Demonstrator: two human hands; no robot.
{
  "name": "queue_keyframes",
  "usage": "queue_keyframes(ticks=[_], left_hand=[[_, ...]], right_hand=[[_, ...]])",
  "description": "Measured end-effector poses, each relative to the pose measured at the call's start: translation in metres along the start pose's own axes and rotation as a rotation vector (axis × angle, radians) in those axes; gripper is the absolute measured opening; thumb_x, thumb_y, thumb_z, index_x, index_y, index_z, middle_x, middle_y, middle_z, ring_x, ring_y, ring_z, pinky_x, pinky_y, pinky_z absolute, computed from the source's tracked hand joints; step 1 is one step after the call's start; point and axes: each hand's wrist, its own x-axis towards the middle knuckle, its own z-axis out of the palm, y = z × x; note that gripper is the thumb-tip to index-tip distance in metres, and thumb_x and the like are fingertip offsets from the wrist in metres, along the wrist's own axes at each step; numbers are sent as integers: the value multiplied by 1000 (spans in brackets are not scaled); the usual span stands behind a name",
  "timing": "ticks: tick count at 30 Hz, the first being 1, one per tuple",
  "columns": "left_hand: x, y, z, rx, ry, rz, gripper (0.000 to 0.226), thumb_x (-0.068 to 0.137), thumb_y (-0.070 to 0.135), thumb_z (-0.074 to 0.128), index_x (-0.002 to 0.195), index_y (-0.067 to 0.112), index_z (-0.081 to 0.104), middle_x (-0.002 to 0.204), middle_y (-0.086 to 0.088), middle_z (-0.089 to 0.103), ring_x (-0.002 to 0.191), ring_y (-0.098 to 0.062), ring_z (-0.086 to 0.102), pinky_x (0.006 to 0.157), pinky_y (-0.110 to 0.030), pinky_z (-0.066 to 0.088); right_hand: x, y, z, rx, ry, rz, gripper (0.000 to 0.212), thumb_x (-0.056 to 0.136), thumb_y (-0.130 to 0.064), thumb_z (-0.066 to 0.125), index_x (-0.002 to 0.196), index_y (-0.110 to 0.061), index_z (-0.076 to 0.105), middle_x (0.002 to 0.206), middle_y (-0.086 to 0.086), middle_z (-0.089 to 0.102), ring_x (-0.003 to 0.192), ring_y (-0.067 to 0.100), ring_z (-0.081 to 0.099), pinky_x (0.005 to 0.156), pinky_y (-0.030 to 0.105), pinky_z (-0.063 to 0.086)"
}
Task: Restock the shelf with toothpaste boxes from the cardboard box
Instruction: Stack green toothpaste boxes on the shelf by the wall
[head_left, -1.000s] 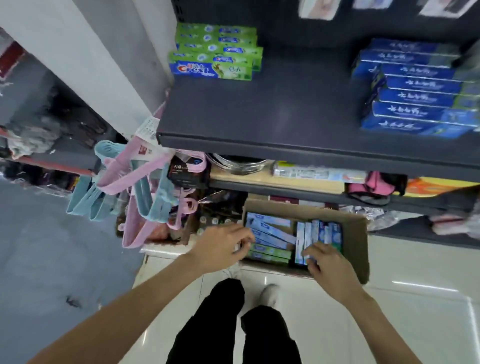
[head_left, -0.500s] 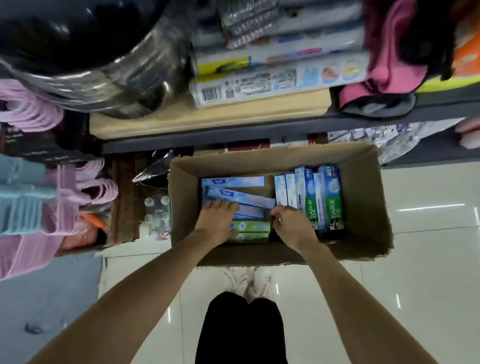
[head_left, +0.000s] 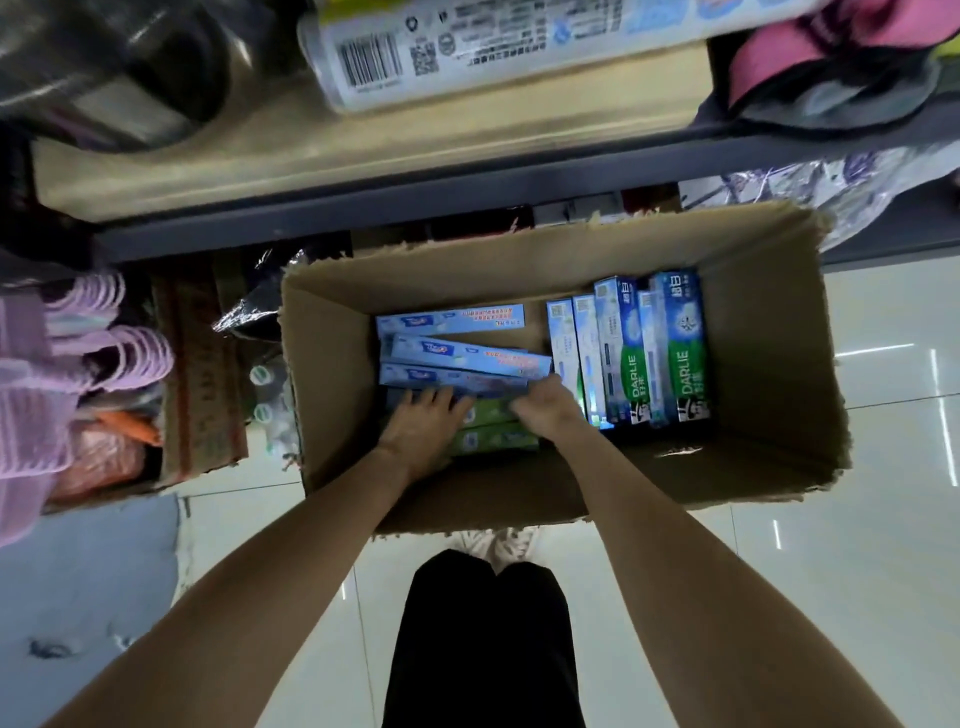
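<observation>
Both arms reach down into the cardboard box (head_left: 332, 415) on the floor. Left hand (head_left: 423, 426) lies flat, fingers straight, on the stacked toothpaste boxes (head_left: 467, 358); right hand (head_left: 545, 402) curls its grip on one's end. DARLIE boxes (head_left: 675, 353) stand right; shelf (head_left: 363, 208) beyond.

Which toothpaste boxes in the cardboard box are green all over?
The two green toothpaste boxes lying flat nearest the person, between the left hand and right hand. The other flat ones are light blue.

One cardboard box (head_left: 769, 364); three light-blue toothpaste boxes (head_left: 457, 319); two green (head_left: 493, 441); five upright (head_left: 685, 348); two hands (head_left: 421, 431).
</observation>
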Motion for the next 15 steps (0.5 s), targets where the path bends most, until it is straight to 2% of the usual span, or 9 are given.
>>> queue_keyframes(ticks=[1,2,3,4,5,7,10,13,15], left_hand=[[0,-3,-1,-22,-1,-20,90,79,42,68,147,19,13,144,-12,31,129,-31,36,104,-45,32],[0,-6,-1,-59,5,-43,94,77,42,70,147,19,12,143,-11,32,129,-30,37,103,-45,34],[1,-8,-1,-101,18,-63,96,75,42,71,147,19,11,142,-10,33,128,-30,38,102,-44,35],[2,-9,-1,-140,33,-81,96,75,41,71,147,19,12,140,-10,35,126,-29,40,100,-43,37],[3,-10,-2,-175,46,-100,94,74,39,71,146,18,14,138,-10,36,125,-29,41,98,-43,40],[5,-10,-6,-255,52,-131,91,73,37,73,144,18,18,136,-11,38,122,-30,44,90,-42,45],[4,-12,-19,-461,120,-191,92,67,36,79,140,20,24,132,-10,41,119,-30,46,84,-41,46],[-12,-14,-45,-848,282,-223,90,62,36,82,135,24,31,129,-6,46,117,-25,49,91,-39,46],[-33,-13,-74,-1126,346,-194,85,60,37,83,129,28,34,126,1,50,115,-18,51,93,-34,45]], right_hand=[[-2,-5,-7,-34,1,-50,26,89,-22,55,106,-3,53,93,11,58,93,31,59,69,31,44],[-6,-10,-14,-52,2,-93,19,89,-24,54,85,-6,55,79,8,55,79,27,57,61,30,40],[-8,-15,-19,-50,2,-130,23,89,-25,53,75,-7,53,73,8,52,72,25,54,60,32,39],[-10,-19,-24,-29,-7,-157,25,89,-25,53,77,-3,57,77,12,56,75,26,56,65,36,43],[-11,-20,-27,7,-6,-178,26,89,-23,53,90,1,62,91,17,61,87,30,59,79,42,47],[-13,-23,-31,154,-11,-170,33,90,-18,54,115,3,59,112,21,61,107,33,57,99,45,42],[-25,-23,-40,450,50,-150,31,90,-18,57,120,-11,54,107,7,58,104,23,55,96,36,41],[-66,-19,-47,597,241,-200,39,90,-25,59,127,-21,47,115,-2,53,104,16,53,94,35,43],[-111,-18,-46,737,232,-263,38,91,-22,59,126,-25,46,118,-3,55,108,14,56,93,34,46]])
